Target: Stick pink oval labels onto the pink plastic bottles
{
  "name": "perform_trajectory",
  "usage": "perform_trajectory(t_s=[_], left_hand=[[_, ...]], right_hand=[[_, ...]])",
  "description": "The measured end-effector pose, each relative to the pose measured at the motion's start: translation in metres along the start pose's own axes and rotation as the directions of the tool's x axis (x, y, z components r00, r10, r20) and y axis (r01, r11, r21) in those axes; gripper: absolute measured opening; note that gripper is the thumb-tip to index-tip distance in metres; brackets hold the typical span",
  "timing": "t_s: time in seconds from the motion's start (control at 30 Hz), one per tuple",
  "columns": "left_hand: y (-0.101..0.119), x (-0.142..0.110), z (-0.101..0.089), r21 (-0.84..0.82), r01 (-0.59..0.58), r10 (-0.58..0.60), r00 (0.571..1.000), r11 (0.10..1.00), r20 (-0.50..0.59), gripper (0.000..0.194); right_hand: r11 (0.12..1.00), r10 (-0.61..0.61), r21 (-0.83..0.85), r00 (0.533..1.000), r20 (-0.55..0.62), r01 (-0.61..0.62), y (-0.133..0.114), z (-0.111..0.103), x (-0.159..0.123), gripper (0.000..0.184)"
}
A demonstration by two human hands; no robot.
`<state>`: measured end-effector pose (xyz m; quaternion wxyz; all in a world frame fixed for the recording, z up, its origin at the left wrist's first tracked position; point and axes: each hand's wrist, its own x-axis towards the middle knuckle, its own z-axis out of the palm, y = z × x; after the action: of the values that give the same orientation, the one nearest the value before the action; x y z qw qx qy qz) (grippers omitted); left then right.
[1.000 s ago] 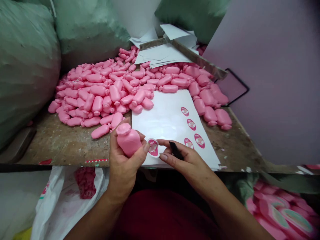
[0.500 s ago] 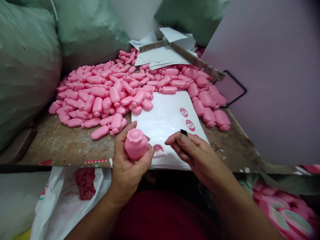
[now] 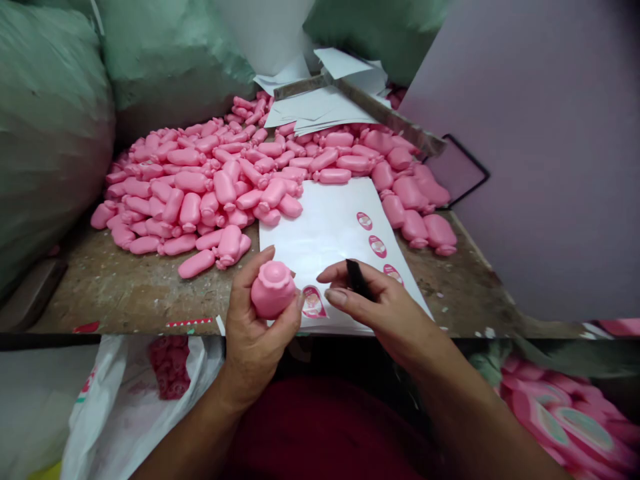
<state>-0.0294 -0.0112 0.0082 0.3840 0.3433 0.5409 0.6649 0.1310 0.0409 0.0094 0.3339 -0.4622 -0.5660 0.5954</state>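
Observation:
My left hand is wrapped round a pink plastic piece, a rounded bottle-like shape whose scalloped end faces up at me. By the thumb tip is a pink-and-white oval sticker with a pointed corner; whether the thumb touches it I cannot tell. A flat black strip is tucked between the fingers of my right hand, and its tool kind does not show. Thumb and forefinger of that hand point toward the sticker, a little apart. Under both lies a white sticker sheet with several oval stickers along its right side.
A heap of similar pink pieces covers the back of the worktable. White papers lie under wooden bars. Large green sacks stand behind. A white plastic bag hangs below the front edge.
My right hand has come left toward the sticker, and the black strip has tilted between its fingers. The sticker now shows flatter and more fully. My left hand keeps its hold on the pink piece.

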Motion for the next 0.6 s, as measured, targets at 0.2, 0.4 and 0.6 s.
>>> perform_trajectory(t_s=[0.2,0.4,0.6], left_hand=[[-0.009,0.001,-0.004,0.177,-0.171,0.157,0.983,0.969,0.091,0.057],[-0.005,0.017,-0.005,0.081,0.012,-0.009,0.999,0.997,-0.035,0.052],[-0.002,0.008,0.007,-0.127,0.485,-0.44,0.856,0.865,0.272,0.068]], right_hand=[[0.994,-0.103,-0.021,0.994,-0.02,0.103,-0.007,0.006,-0.002,0.017],[0.993,-0.112,0.031,0.983,-0.144,0.118,-0.002,0.003,-0.007,0.016],[0.99,-0.072,0.113,0.992,-0.102,0.083,0.001,0.008,-0.005,0.017]])
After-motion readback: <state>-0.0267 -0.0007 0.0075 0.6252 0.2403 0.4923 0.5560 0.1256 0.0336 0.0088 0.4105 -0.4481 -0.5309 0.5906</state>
